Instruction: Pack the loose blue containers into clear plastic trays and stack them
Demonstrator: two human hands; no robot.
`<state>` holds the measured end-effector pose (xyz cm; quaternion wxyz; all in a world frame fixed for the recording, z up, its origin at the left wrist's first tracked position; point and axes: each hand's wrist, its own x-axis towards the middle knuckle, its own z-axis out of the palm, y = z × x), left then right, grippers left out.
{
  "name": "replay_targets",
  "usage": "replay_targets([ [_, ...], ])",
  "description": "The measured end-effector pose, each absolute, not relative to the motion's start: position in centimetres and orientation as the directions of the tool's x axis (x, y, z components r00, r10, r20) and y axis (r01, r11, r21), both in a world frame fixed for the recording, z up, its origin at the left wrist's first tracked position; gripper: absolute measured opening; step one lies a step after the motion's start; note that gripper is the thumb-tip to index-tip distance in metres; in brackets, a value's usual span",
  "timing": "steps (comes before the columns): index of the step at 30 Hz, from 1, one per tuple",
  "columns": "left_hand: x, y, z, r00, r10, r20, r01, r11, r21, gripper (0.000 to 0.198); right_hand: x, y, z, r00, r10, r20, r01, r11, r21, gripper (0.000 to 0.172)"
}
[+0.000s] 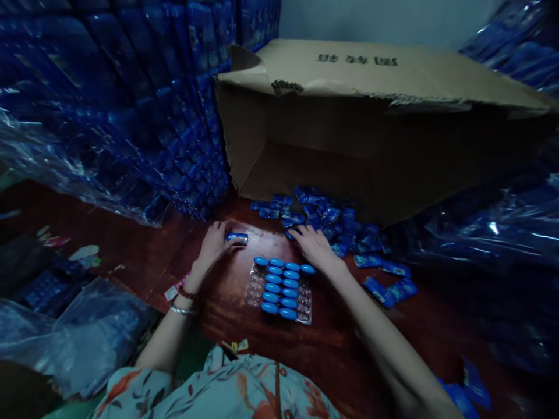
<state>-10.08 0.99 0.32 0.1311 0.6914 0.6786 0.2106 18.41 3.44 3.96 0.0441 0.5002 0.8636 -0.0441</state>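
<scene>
My left hand [213,245] pinches the near end of a small blue printed packet [238,238] just above the table. To the right, my right hand [312,247] reaches to the edge of a heap of similar blue packets [329,215], its fingertips closed on one blue packet [289,234] that they partly cover. Between my forearms lies a clear plastic tray [305,302] with moulded hollows. Bright blue oval pieces [273,287] sit on it in two columns, with one more at each side of the top row.
A large cardboard box [349,70] lies on its side behind the heap, its opening toward me. Stacked blue packs [144,105] in clear film rise on the left, and wrapped blue packs [489,227] stand on the right. Loose blue packets [388,291] lie right of my right forearm.
</scene>
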Motion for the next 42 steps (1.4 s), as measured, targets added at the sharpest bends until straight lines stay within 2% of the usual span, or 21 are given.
replay_targets([
  [3,-10.3,1.4,-1.2,-0.001,1.000,0.024,0.909,-0.009,0.417,0.039,17.4,4.3,2.8,-0.531,0.838,-0.125,0.840,0.540,0.049,0.044],
  [6,-10.2,0.6,-2.2,0.019,0.995,0.098,0.871,-0.065,0.487,0.028,19.1,4.2,2.3,-0.533,0.836,-0.130,0.841,0.540,0.024,0.034],
  [8,-10.4,-0.7,-2.2,0.016,0.988,0.153,0.809,-0.103,0.578,0.023,21.6,3.3,2.1,-0.479,0.875,-0.065,0.875,0.471,-0.109,0.031],
  [10,-10.6,-2.6,-1.7,0.004,0.983,0.184,0.726,-0.130,0.675,0.020,24.4,1.4,2.0,-0.336,0.939,0.068,0.875,0.338,-0.346,0.031],
  [12,-10.8,-4.9,-1.0,-0.006,0.981,0.195,0.652,-0.144,0.744,0.020,26.8,-1.3,1.7,-0.134,0.979,0.155,0.768,0.202,-0.608,0.031],
  [14,-10.5,-7.1,-0.3,-0.013,0.981,0.193,0.609,-0.146,0.780,0.019,28.0,-4.4,1.4,0.007,0.989,0.146,0.588,0.114,-0.800,0.027],
  [15,-10.1,-8.0,-0.1,-0.012,0.982,0.190,0.599,-0.145,0.788,0.019,28.0,-5.8,1.2,0.044,0.990,0.133,0.504,0.093,-0.859,0.024],
  [17,-8.9,-9.2,0.0,-0.003,0.981,0.192,0.596,-0.152,0.789,0.019,27.0,-8.2,0.7,0.071,0.985,0.155,0.419,0.111,-0.901,0.019],
  [21,-6.2,-9.5,-0.5,-0.028,0.961,0.276,0.624,-0.199,0.756,0.021,23.7,-9.8,-0.5,-0.015,0.934,0.358,0.520,0.313,-0.795,0.016],
  [24,-5.4,-8.9,-0.5,0.129,0.939,0.318,0.676,-0.318,0.665,0.019,22.9,-9.5,-0.9,-0.203,0.882,0.426,0.584,0.458,-0.670,0.028],
  [27,-5.4,-8.4,0.3,0.343,0.894,0.288,0.721,-0.447,0.530,0.027,23.4,-9.0,-0.2,-0.400,0.845,0.354,0.652,0.534,-0.539,0.036],
  [32,-5.1,-7.0,2.2,0.571,0.795,0.205,0.727,-0.606,0.323,0.026,22.9,-7.3,2.7,-0.626,0.765,0.150,0.720,0.641,-0.266,0.038],
  [35,-4.6,-6.0,2.7,0.658,0.745,0.110,0.706,-0.660,0.257,0.025,21.9,-6.6,3.5,-0.639,0.767,0.059,0.746,0.637,-0.193,0.039],
  [37,-4.5,-5.9,2.5,0.673,0.734,0.094,0.700,-0.672,0.242,0.025,21.5,-6.9,3.2,-0.612,0.788,0.064,0.770,0.613,-0.178,0.041],
  [42,-5.6,-6.7,1.1,0.625,0.726,0.285,0.676,-0.687,0.268,0.039,22.1,-9.0,1.4,-0.461,0.839,0.288,0.838,0.519,-0.168,0.040],
])
